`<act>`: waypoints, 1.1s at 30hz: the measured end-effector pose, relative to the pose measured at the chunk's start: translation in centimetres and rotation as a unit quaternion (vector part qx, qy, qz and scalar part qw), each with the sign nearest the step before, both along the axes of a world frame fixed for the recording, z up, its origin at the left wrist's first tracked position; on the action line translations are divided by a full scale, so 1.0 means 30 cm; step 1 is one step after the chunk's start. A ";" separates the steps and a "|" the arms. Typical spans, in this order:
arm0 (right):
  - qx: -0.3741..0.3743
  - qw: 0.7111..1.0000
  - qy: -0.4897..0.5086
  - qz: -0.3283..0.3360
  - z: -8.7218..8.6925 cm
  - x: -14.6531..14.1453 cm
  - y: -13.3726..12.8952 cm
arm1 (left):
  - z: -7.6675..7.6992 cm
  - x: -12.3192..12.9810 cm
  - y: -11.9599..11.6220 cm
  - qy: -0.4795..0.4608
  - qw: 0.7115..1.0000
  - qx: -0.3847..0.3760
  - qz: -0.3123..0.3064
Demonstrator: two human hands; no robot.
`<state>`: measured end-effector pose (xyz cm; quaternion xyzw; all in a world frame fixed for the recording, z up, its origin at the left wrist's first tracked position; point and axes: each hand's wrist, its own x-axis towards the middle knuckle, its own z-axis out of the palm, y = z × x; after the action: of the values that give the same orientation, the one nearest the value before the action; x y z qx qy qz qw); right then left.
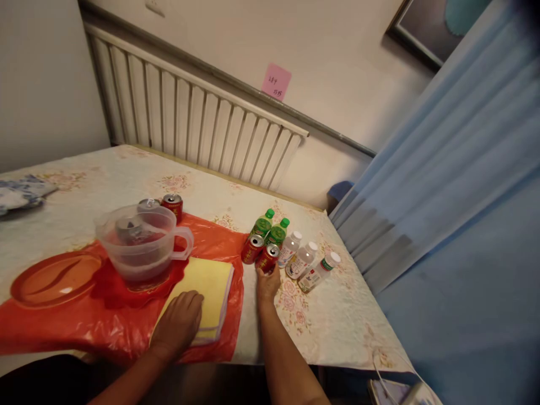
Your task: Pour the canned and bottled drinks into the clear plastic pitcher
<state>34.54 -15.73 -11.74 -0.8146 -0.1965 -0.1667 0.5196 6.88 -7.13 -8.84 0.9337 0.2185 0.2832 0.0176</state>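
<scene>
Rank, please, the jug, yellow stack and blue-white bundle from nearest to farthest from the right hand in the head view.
1. Yellow stack: left of the right hand, under the left hand.
2. Jug: farther left.
3. Blue-white bundle: far left edge.

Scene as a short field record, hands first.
left hand: resting on yellow folded bundle; cloth or paper unclear
right hand: touching nearer red can; grip unclear
jug: translucent, handled, above red plastic sheet
bottles: two green-capped, three white-capped
cans behind jug: partly hidden, count unclear
backdrop: radiator, blue curtain
</scene>
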 end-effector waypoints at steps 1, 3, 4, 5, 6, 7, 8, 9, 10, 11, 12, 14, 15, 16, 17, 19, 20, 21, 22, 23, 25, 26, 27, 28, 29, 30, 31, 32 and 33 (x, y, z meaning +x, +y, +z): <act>0.003 1.000 0.008 -0.007 0.000 0.000 0.002 | 0.005 -0.002 -0.003 0.003 1.000 0.002 0.007; 0.007 1.000 0.020 -0.015 0.001 0.000 0.006 | 0.016 -0.003 -0.006 0.019 1.000 0.004 0.018; 0.009 1.000 0.023 -0.015 0.003 0.000 0.007 | 0.022 -0.003 -0.007 0.028 0.999 0.004 0.022; 0.010 1.000 0.024 -0.013 0.005 -0.001 0.007 | 0.028 -0.002 -0.008 0.035 0.999 0.004 0.026; 0.011 1.000 0.024 -0.011 0.007 -0.001 0.007 | 0.034 -0.001 -0.010 0.040 0.999 0.003 0.027; 0.012 1.000 0.024 -0.006 0.010 -0.002 0.006 | 0.039 -0.001 -0.011 0.043 0.999 0.002 0.028; 0.012 1.000 0.022 -0.001 0.013 -0.001 0.005 | 0.043 0.000 -0.013 0.044 0.999 0.002 0.029; 0.012 1.000 0.020 0.004 0.016 -0.001 0.002 | 0.047 0.001 -0.015 0.045 0.999 0.001 0.031; 0.011 1.000 0.018 0.010 0.018 0.001 -0.001 | 0.050 0.001 -0.016 0.045 0.998 0.000 0.032; 0.009 1.000 0.016 0.016 0.021 0.004 -0.005 | 0.052 0.001 -0.018 0.044 0.998 -0.001 0.034; 0.007 1.000 0.014 0.023 0.023 0.007 -0.009 | 0.054 0.001 -0.019 0.042 0.998 -0.003 0.035; 0.003 0.999 0.009 0.040 0.028 0.015 -0.019 | 0.055 0.002 -0.021 0.040 0.998 -0.006 0.039; 0.001 0.999 0.006 0.049 0.030 0.020 -0.023 | 0.056 0.002 -0.021 0.040 0.998 -0.007 0.041; -0.001 0.998 0.003 0.058 0.031 0.024 -0.028 | 0.057 0.003 -0.022 0.042 0.998 -0.008 0.043; -0.002 0.998 0.000 0.065 0.032 0.027 -0.031 | 0.058 0.003 -0.022 0.046 0.998 -0.009 0.045; -0.003 0.997 -0.005 0.074 0.032 0.031 -0.034 | 0.060 0.004 -0.023 0.053 0.998 -0.011 0.044; -0.003 0.997 -0.007 0.074 0.032 0.031 -0.034 | 0.061 0.004 -0.023 0.055 0.997 -0.013 0.042; -0.003 0.997 -0.008 0.072 0.031 0.031 -0.033 | 0.062 0.004 -0.023 0.057 0.997 -0.015 0.041; -0.002 0.998 -0.009 0.069 0.030 0.030 -0.032 | 0.062 0.004 -0.023 0.058 0.997 -0.016 0.040; -0.002 0.998 -0.008 0.066 0.029 0.029 -0.030 | 0.062 0.003 -0.023 0.059 0.997 -0.016 0.040; -0.003 0.998 -0.005 0.061 0.028 0.027 -0.029 | 0.061 0.003 -0.022 0.062 0.997 -0.013 0.040; -0.004 0.998 -0.004 0.060 0.027 0.027 -0.029 | 0.060 0.003 -0.021 0.063 0.997 -0.012 0.040; -0.004 0.998 -0.002 0.059 0.027 0.026 -0.029 | 0.059 0.003 -0.021 0.064 0.997 -0.012 0.039; -0.005 0.998 -0.001 0.057 0.027 0.026 -0.030 | 0.059 0.003 -0.021 0.065 0.997 -0.013 0.039; -0.005 0.998 0.000 0.056 0.027 0.026 -0.031 | 0.058 0.004 -0.020 0.065 0.997 -0.013 0.039; -0.005 0.999 0.001 0.054 0.028 0.026 -0.033 | 0.059 0.004 -0.020 0.065 0.997 -0.014 0.039; -0.005 0.999 0.001 0.054 0.030 0.026 -0.034 | 0.059 0.004 -0.021 0.066 0.997 -0.014 0.039; -0.005 0.999 0.001 0.053 0.032 0.025 -0.035 | 0.060 0.004 -0.021 0.066 0.997 -0.014 0.040; -0.005 0.999 0.000 0.054 0.034 0.023 -0.035 | 0.060 0.004 -0.022 0.066 0.997 -0.014 0.040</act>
<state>35.24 -16.80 -10.71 -0.8057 -0.2409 -0.1372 0.5235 7.01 -7.79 -7.03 0.9405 0.2599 0.2189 0.0049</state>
